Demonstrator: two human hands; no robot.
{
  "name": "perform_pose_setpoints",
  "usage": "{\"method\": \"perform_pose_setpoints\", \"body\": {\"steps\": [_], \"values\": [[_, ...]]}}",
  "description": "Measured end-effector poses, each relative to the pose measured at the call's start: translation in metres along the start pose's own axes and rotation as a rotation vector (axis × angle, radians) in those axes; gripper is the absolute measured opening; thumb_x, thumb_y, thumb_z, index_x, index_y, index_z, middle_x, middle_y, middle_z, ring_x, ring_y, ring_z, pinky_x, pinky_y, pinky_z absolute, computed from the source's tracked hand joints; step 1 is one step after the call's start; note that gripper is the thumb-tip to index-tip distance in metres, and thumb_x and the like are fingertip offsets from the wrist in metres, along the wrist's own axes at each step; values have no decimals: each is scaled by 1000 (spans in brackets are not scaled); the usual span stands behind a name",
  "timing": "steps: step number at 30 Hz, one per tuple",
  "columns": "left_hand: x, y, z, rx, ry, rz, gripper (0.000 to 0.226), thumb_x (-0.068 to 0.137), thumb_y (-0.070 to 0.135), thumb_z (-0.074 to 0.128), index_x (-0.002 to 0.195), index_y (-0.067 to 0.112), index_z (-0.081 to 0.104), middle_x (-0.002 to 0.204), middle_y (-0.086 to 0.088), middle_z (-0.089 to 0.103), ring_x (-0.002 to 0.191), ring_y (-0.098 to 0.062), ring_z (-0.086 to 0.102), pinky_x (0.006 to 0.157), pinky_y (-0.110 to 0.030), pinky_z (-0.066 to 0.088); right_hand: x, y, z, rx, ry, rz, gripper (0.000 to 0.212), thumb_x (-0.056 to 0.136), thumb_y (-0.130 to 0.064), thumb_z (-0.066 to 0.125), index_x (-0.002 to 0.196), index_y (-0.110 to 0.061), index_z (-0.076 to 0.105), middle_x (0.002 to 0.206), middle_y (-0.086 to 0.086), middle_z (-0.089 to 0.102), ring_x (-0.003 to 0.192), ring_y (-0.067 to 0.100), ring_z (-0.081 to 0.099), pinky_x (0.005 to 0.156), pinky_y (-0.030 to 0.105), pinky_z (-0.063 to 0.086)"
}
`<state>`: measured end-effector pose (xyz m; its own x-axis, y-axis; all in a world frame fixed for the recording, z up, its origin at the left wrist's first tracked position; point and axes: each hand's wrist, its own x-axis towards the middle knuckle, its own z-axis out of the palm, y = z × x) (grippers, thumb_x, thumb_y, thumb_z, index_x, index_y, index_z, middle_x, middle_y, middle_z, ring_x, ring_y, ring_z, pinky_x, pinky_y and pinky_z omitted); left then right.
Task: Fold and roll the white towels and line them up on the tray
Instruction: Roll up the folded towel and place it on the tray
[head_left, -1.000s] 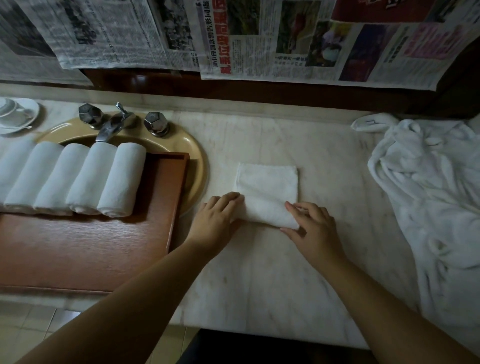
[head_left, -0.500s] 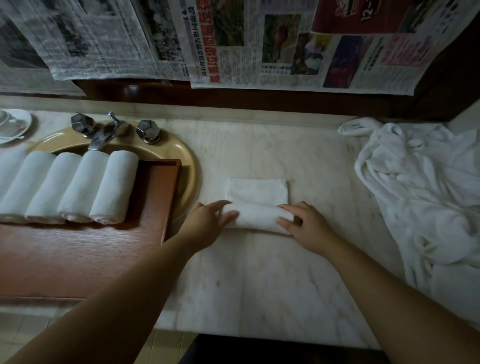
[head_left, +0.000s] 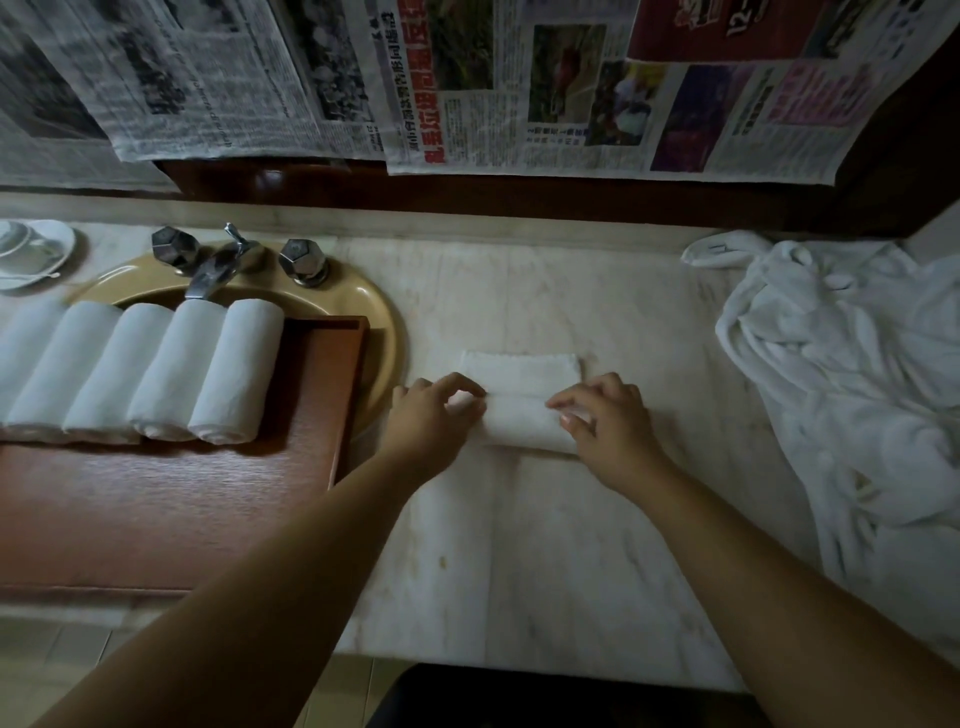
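The left hand (head_left: 434, 423) and right hand (head_left: 605, 423) curl their fingers around the ends of the half-rolled towel (head_left: 522, 423) on the counter (head_left: 519, 545). Its flat part lies at twelve o'clock. At nine o'clock, rolled towels (head_left: 156, 369) line the tray (head_left: 171, 493).

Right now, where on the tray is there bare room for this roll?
Bare wood shows on the tray in front of the rolled towels, and a strip between the last roll and the right rim. The back-left is packed with rolls.

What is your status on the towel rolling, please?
Left hand and right hand gripping half-rolled towel on counter. Tray has open space. Nothing in the way.
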<state>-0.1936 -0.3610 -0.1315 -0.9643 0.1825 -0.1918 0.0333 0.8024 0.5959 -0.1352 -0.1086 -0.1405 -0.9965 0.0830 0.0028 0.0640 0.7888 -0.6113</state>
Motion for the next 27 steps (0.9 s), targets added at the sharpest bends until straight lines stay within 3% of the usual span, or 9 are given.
{"method": "perform_pose_setpoints", "body": {"steps": [3,6,9,11,16,19,23,27], "values": [[-6,2,3,195,110,106,23,101,52,58,112,42,74,119,2,65,108,-30,51,93,-38,42,-13,-7,11,-191,112,-196,41,85,-1,61,114,-27,76,106,-6,59,97,23,53,79,33,36],[-16,17,6,436,203,287,26,103,37,55,114,28,76,132,1,60,117,-29,48,91,-41,42,-19,-20,16,-264,170,-228,49,78,-9,47,117,-15,75,112,5,68,102,30,64,92,43,46],[-23,23,11,428,132,283,46,100,58,52,124,23,70,130,6,62,118,-22,52,95,-39,44,-27,-29,27,-405,68,-133,52,86,-17,59,137,-6,62,138,14,62,131,34,57,117,50,37],[-23,14,12,393,104,291,62,94,67,58,134,20,67,134,4,64,122,-24,54,98,-41,46,-32,-26,35,-423,32,-115,61,88,-17,71,145,-3,53,147,16,55,139,35,50,118,49,37],[-15,-4,8,350,90,371,55,93,57,66,134,21,67,131,3,67,116,-28,57,93,-44,49,-21,-16,25,-337,33,-126,59,83,-22,83,135,-7,62,132,12,64,118,34,62,99,44,52],[-14,-12,9,342,121,409,51,96,62,54,127,23,68,124,4,69,103,-29,58,84,-43,50,-19,-15,12,-298,-60,-133,56,88,-33,78,137,-11,62,126,6,63,110,29,60,93,41,52],[-16,-13,11,378,99,396,57,97,70,41,120,27,69,116,5,71,95,-29,56,79,-42,50,-23,-10,3,-155,-136,-77,53,94,-42,70,142,-19,60,127,0,59,114,23,52,97,36,46],[-15,-20,9,333,29,346,65,94,78,36,124,32,71,119,5,72,93,-27,55,83,-39,50,-27,-6,0,-64,-215,-4,51,97,-51,64,142,-28,60,125,-7,56,117,18,49,99,30,40]]}}
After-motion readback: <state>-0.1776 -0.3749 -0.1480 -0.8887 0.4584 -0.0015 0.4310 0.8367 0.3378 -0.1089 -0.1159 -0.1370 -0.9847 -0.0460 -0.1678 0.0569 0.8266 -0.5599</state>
